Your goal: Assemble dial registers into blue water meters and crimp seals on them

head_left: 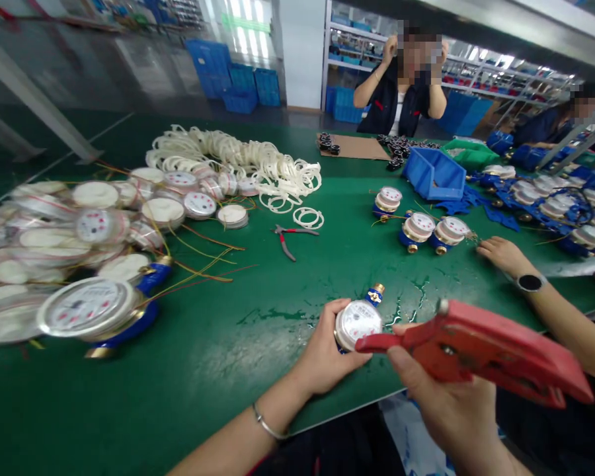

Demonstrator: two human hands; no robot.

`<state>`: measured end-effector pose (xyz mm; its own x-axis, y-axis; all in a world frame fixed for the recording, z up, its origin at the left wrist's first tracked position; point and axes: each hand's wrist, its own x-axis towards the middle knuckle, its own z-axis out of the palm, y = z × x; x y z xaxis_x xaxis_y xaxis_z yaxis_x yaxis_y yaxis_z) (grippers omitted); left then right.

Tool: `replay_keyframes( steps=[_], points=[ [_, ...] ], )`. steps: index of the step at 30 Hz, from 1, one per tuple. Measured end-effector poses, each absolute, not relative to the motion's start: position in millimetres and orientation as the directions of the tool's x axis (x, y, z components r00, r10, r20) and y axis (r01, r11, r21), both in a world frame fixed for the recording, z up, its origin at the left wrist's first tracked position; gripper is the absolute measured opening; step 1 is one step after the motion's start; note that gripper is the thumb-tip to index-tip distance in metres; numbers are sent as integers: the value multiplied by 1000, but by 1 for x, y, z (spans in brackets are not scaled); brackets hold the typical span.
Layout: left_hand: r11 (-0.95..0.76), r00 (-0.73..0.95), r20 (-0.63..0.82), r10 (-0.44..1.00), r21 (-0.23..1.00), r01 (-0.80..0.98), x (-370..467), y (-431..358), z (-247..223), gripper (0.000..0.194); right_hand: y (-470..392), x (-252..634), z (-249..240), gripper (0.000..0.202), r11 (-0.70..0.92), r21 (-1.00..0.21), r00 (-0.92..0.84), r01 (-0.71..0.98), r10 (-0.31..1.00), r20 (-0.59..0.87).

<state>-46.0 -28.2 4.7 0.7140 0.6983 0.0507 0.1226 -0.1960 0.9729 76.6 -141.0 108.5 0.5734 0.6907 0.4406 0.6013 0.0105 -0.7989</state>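
Note:
My left hand is wrapped round a blue water meter with a round white dial and a brass fitting, at the table's near edge. In my right hand is a red hand tool, its narrow end over the lower right rim of that dial. Whether the tool touches the rim cannot be made out. Behind the meter, small wet patches shine on the green table. A larger assembled meter stands at the left.
Loose round dials with wires and white rings lie left. Red-handled pliers rest mid-table. Several meters and a blue bin stand right. Another person's hand reaches in from the right; a person is opposite.

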Motion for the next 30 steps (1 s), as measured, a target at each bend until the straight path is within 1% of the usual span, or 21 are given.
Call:
replay_keyframes(
  steps=[1, 3, 6, 8, 10, 12, 15, 17, 19, 22, 24, 26, 28, 30],
  points=[
    [-194, 711, 63, 701, 975, 105, -46, -29, 3, 79, -144, 72, 104, 18, 45, -763, 490, 645, 742, 458],
    [-198, 705, 93, 703, 978, 69, -46, -31, -1, 79, -144, 65, 93, 18, 84, -715, 353, 694, 826, 440],
    [-217, 688, 131, 713, 975, 40, -47, -33, -3, 72, -136, 59, 77, 18, 126, -681, 233, 721, 882, 409],
    [-225, 678, 145, 721, 974, 31, -48, -34, -2, 70, -132, 54, 73, 15, 103, -663, 268, 742, 860, 434],
    [-228, 673, 152, 724, 973, 25, -49, -34, -2, 74, -131, 49, 73, 15, 61, -651, 337, 756, 817, 468],
    [-232, 671, 161, 723, 973, 17, -49, -34, -3, 76, -132, 46, 74, 16, 43, -655, 365, 754, 802, 473],
    [-228, 667, 168, 726, 974, 4, -48, -34, -7, 72, -133, 45, 74, 18, 59, -656, 305, 752, 851, 427],
    [-223, 658, 165, 735, 975, 4, -48, -35, -9, 74, -132, 46, 72, 21, 58, -646, 268, 761, 879, 395],
    [-220, 652, 163, 740, 975, 7, -48, -35, -10, 74, -131, 46, 71, 22, 52, -634, 255, 772, 887, 384],
    [-226, 657, 165, 735, 974, 8, -49, -36, -8, 69, -132, 42, 72, 19, 62, -635, 242, 770, 893, 380],
    [-230, 664, 161, 730, 973, 17, -50, -35, -6, 71, -137, 41, 76, 18, 47, -611, 283, 790, 857, 431],
    [-234, 670, 154, 726, 972, 30, -51, -34, -4, 76, -145, 44, 82, 19, -18, -590, 389, 807, 768, 509],
    [-237, 677, 147, 721, 971, 41, -51, -33, -2, 77, -155, 52, 88, 21, -108, -609, 518, 786, 653, 553],
    [-240, 678, 137, 722, 969, 59, -51, -32, 0, 76, -160, 65, 91, 24, -185, -647, 619, 740, 563, 547]
  ],
)
